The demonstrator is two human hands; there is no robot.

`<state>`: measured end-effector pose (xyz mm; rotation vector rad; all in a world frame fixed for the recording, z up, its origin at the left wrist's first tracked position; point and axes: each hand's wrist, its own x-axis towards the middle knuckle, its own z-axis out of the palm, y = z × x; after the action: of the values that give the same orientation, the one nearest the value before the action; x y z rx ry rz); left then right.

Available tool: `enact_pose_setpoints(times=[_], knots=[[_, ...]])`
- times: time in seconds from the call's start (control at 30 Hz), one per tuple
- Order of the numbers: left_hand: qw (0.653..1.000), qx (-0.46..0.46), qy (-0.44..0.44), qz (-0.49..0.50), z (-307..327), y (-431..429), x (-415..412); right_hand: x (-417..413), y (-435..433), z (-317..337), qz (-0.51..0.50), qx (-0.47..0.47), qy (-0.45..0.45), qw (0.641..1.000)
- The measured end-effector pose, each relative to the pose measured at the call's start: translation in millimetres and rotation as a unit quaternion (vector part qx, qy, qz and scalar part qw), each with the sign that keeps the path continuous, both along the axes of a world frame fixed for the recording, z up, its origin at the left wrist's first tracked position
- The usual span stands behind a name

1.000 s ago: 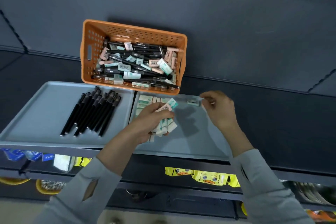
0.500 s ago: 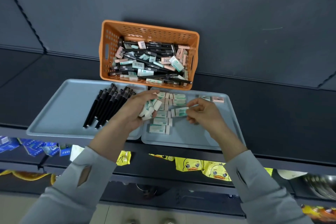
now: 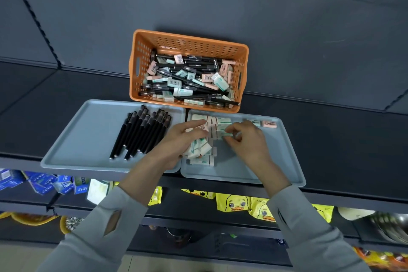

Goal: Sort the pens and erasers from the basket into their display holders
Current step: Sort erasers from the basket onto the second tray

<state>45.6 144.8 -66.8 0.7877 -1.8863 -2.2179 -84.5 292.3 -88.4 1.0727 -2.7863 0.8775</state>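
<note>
An orange basket point(image 3: 141, 66) at the back of the shelf holds mixed black pens and mint and pink erasers. In front of it lie two grey trays. The left tray point(image 3: 88, 139) carries a row of black pens point(image 3: 141, 132). The right tray point(image 3: 280, 157) holds rows of erasers point(image 3: 220, 121), plus a pink eraser point(image 3: 269, 124) at its far right. My left hand point(image 3: 176, 141) grips a bundle of several erasers point(image 3: 198, 148) over the right tray. My right hand point(image 3: 247, 139) pinches one mint eraser point(image 3: 227, 134) down among the rows.
The trays sit on a dark shelf whose front edge point(image 3: 331, 192) runs below them. Lower shelves hold yellow duck packets point(image 3: 234, 203), blue packets point(image 3: 39, 183) and metal bowls point(image 3: 386, 225). A dark back wall rises behind the basket.
My right hand came left from the tray's far edge with one eraser and lowered it among the rows. My left hand keeps its bundle. The view shifted, so the shelf looks lower.
</note>
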Motion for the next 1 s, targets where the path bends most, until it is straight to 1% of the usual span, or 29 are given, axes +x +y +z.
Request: enact_pose_setpoints(times=[0.03,0.07,0.1,0.13,0.17,0.2,0.27,0.3,0.33,0.37,0.4,0.47,0.5,0.57,0.6,0.67,0.7,0.73,0.77,0.8,0.87,0.9,0.93,1.0], knots=[[0.999,-0.034,-0.009,-0.012,-0.7,1.4,-1.5,2.0,-0.1,3.8,-0.004,-0.039,-0.010,0.999],[0.998,-0.062,-0.009,-0.025,-0.4,3.6,-2.8,4.4,-1.0,9.3,0.000,-0.090,-0.056,0.994],[0.996,-0.083,-0.001,-0.044,-0.4,5.8,-4.5,6.7,-2.6,15.4,0.014,-0.138,-0.134,0.981],[0.992,-0.102,0.016,-0.067,-0.5,8.6,-7.6,9.8,-4.0,22.0,0.035,-0.173,-0.218,0.960],[0.988,-0.121,0.032,-0.087,-0.8,10.9,-11.5,11.8,-5.2,27.4,0.056,-0.190,-0.283,0.938],[0.984,-0.141,0.041,-0.102,0.4,14.0,-15.3,12.5,-5.7,31.5,0.073,-0.197,-0.320,0.924],[0.982,-0.163,0.032,-0.092,0.3,17.3,-22.6,8.5,-2.9,35.6,0.071,-0.218,-0.340,0.912],[0.987,-0.142,0.020,-0.073,-0.5,17.6,-25.6,3.3,1.9,35.8,0.049,-0.234,-0.340,0.910],[0.995,-0.089,0.008,-0.051,0.3,18.0,-28.6,-4.1,9.2,33.7,0.014,-0.248,-0.334,0.909],[1.000,-0.007,0.001,-0.024,3.2,18.0,-30.2,-13.4,18.7,29.9,-0.031,-0.253,-0.315,0.914],[0.996,0.085,-0.004,0.005,6.4,17.9,-31.1,-24.6,29.9,24.9,-0.079,-0.242,-0.274,0.927],[0.968,0.244,-0.005,0.057,10.3,16.3,-33.2,-45.0,54.7,16.9,-0.160,-0.177,-0.166,0.957],[0.948,0.309,-0.001,0.078,12.1,16.3,-34.3,-52.6,65.7,14.3,-0.189,-0.150,-0.128,0.962],[0.914,0.394,0.015,0.097,14.3,17.2,-38.4,-61.2,80.4,10.9,-0.216,-0.129,-0.071,0.965],[0.905,0.414,0.021,0.093,15.4,18.9,-41.2,-62.4,83.3,11.0,-0.205,-0.119,-0.035,0.971],[0.901,0.427,0.022,0.076,18.4,24.4,-45.3,-61.8,82.0,10.5,-0.133,-0.079,0.020,0.988],[0.902,0.425,0.021,0.068,20.2,27.7,-46.5,-60.5,79.5,9.5,-0.090,-0.060,0.014,0.994],[0.904,0.422,0.020,0.064,20.6,29.8,-48.1,-60.6,78.4,8.1,-0.063,-0.050,-0.012,0.997],[0.905,0.420,0.021,0.060,21.7,32.2,-48.8,-62.2,79.2,7.6,-0.055,-0.056,-0.040,0.996],[0.907,0.418,0.025,0.057,21.8,33.5,-49.2,-65.8,81.5,8.0,-0.070,-0.076,-0.053,0.993],[0.909,0.411,0.031,0.054,21.6,35.2,-49.7,-76.9,91.2,8.2,-0.118,-0.103,-0.035,0.987],[0.912,0.405,0.031,0.055,21.7,36.0,-49.5,-81.1,96.1,8.0,-0.127,-0.091,-0.023,0.987],[0.915,0.398,0.030,0.057,21.3,36.5,-49.7,-83.3,98.6,8.7,-0.115,-0.062,-0.017,0.991],[0.922,0.381,0.025,0.061,21.9,38.5,-50.8,-81.8,96.2,7.6,-0.035,-0.002,-0.023,0.999]])
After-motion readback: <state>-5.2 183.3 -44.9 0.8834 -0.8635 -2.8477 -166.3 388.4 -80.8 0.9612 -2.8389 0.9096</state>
